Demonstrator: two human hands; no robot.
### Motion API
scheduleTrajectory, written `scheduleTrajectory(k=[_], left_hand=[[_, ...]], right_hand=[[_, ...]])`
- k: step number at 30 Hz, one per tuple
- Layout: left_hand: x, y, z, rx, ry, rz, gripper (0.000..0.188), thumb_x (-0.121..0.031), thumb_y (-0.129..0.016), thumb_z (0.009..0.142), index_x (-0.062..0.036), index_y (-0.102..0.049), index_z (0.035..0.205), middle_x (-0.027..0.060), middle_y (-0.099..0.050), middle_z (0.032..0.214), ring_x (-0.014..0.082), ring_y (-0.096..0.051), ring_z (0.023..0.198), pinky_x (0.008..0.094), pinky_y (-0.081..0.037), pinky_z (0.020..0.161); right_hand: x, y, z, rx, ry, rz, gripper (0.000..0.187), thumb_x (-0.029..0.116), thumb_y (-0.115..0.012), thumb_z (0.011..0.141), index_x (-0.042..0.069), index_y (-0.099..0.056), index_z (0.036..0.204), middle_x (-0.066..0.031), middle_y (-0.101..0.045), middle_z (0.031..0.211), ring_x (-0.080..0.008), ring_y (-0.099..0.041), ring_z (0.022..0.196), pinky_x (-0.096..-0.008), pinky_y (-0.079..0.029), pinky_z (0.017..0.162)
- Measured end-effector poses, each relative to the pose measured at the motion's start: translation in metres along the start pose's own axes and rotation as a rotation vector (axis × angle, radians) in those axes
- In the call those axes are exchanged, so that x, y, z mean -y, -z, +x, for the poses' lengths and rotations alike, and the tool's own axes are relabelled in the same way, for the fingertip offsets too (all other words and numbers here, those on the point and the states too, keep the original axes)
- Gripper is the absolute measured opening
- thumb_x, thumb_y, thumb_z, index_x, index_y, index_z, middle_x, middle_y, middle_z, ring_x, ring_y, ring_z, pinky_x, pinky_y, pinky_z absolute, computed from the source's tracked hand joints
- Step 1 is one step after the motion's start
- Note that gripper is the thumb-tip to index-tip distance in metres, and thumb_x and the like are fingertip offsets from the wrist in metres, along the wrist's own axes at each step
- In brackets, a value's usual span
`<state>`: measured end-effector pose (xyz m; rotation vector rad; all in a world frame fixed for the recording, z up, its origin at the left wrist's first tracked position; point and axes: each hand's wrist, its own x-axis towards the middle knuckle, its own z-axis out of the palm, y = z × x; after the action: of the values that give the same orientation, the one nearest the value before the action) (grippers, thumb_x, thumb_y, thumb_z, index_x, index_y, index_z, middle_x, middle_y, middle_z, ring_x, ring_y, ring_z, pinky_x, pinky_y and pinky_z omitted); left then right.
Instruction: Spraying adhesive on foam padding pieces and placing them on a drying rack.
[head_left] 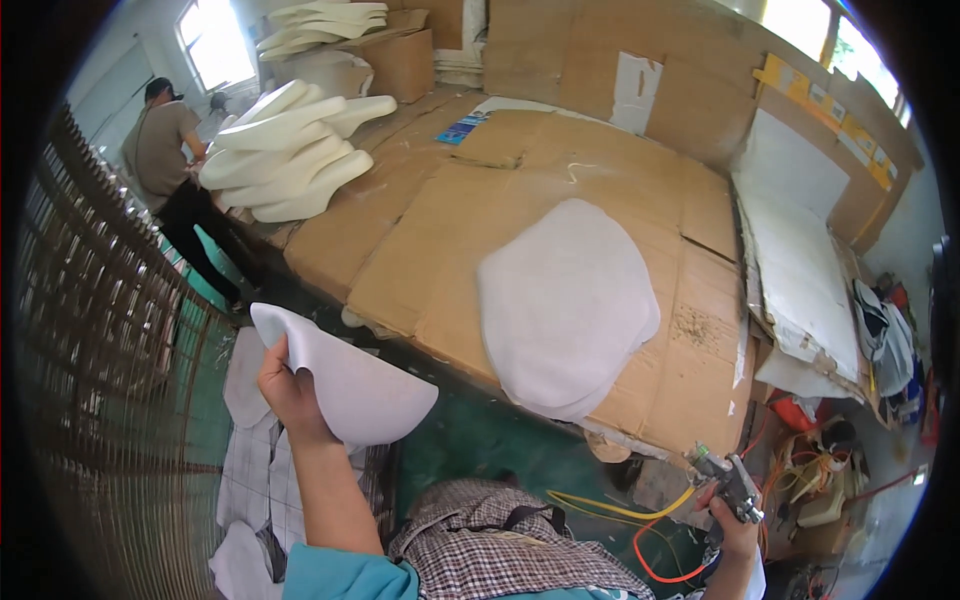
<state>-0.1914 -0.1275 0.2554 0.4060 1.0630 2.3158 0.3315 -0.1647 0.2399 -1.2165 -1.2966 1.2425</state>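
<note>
My left hand grips the folded edge of a pale lilac-grey sheet piece, which curves out to the right; whether it is fabric or thin foam I cannot tell. Low on the right, my right hand is wrapped around a metal spray gun, with a yellow hose and an orange hose beside it. Ahead of me a rounded piece of similar pale material lies flat on the cardboard-covered table, apart from both hands.
White moulded foam parts are piled at the table's far left, where another person stands. More pale pieces lie low on the left, near a rack of thin rods. Tangled hoses crowd the right side, below a white-covered ledge.
</note>
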Motion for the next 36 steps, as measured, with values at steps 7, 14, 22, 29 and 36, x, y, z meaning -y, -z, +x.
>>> scheduleTrajectory(k=[7, 14, 22, 29, 36], left_hand=[[0.003, 0.011, 0.001, -0.018, 0.048, -0.089, 0.019, -0.013, -0.051, 0.082, -0.0007, -0.055, 0.096, 0.0077, -0.059, 0.086, 0.0181, -0.058, 0.079, 0.0307, -0.047, 0.074], [-0.005, 0.021, -0.014, -0.075, 0.055, -0.234, 0.034, -0.005, -0.05, 0.077, -0.0083, -0.048, 0.11, 0.0055, -0.056, 0.099, 0.0238, -0.053, 0.094, 0.0405, -0.042, 0.086], [-0.082, 0.096, -0.051, -0.271, 0.148, -0.291, 0.048, -0.005, -0.045, 0.078, -0.009, -0.04, 0.125, 0.0086, -0.052, 0.113, 0.0259, -0.052, 0.103, 0.043, -0.04, 0.091], [-0.143, 0.299, -0.058, -0.654, 0.176, -0.302, 0.039, -0.005, -0.048, 0.079, -0.0025, -0.047, 0.117, 0.0146, -0.059, 0.1, 0.0227, -0.061, 0.085, 0.0347, -0.051, 0.075], [-0.197, 0.433, -0.001, -0.687, 0.013, -0.329, 0.037, -0.003, -0.049, 0.077, -0.0018, -0.048, 0.114, 0.0133, -0.059, 0.099, 0.0255, -0.061, 0.085, 0.039, -0.05, 0.078]], right_hand=[[-0.108, 0.051, 0.164, -0.235, 0.112, -0.347, 0.037, 0.009, -0.064, 0.073, 0.0, -0.052, 0.108, -0.0083, -0.059, 0.087, -0.0174, -0.057, 0.073, -0.0314, -0.047, 0.069], [-0.182, -0.059, 0.266, 0.049, 0.141, -0.859, 0.061, 0.012, -0.059, 0.081, 0.0, -0.03, 0.133, -0.019, -0.046, 0.124, -0.0321, -0.044, 0.113, -0.036, -0.036, 0.095], [-0.234, -0.377, 0.105, 0.534, -0.999, 0.794, 0.053, 0.043, -0.04, 0.083, 0.005, -0.044, 0.12, -0.0122, -0.054, 0.113, -0.0267, -0.053, 0.098, -0.0444, -0.04, 0.088], [-0.255, -0.52, 0.122, 0.706, -1.021, 0.728, 0.029, 0.024, -0.048, 0.083, 0.004, -0.051, 0.104, -0.0073, -0.059, 0.088, -0.0216, -0.058, 0.076, -0.0348, -0.048, 0.073], [-0.277, -0.758, 0.039, 0.874, -0.857, 0.206, 0.046, -0.004, -0.049, 0.072, 0.007, -0.048, 0.117, -0.0083, -0.05, 0.095, -0.0167, -0.05, 0.081, -0.0288, -0.046, 0.064]])
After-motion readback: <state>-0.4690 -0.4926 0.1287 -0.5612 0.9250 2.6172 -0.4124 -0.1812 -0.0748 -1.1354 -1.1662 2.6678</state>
